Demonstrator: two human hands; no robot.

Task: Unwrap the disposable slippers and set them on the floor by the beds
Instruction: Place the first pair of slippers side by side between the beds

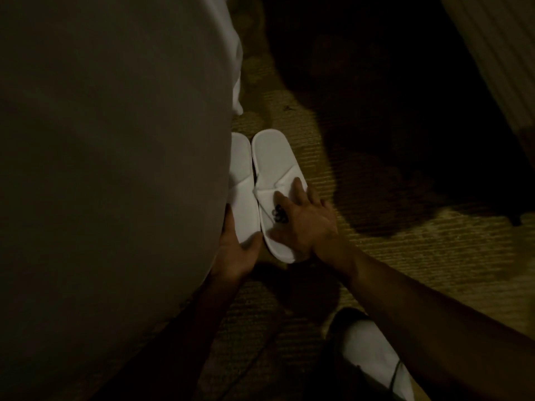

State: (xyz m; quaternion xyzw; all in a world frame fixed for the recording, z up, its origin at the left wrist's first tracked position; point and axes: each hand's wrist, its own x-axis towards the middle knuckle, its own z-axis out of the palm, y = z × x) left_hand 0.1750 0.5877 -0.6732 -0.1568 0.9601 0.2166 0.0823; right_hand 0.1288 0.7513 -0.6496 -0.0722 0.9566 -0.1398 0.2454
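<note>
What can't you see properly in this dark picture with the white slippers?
- Left slipper, head view: its left side is hidden behind the big bed edge.
- Left hand, head view: its fingers are hidden by that same bed edge.
- Logo on the right slipper, head view: partly covered by the right hand.
- Far floor, head view: lost in deep shadow.

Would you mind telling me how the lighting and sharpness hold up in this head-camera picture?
Head view: very dim and soft all over; only the two white slippers stand out brightly. The bed at left is murky grey, and deep shadow swallows the carpet at upper right. Both hands, left hand and right hand, show dark with blurred edges; wide-angle bending curves the bed's edge.
</note>
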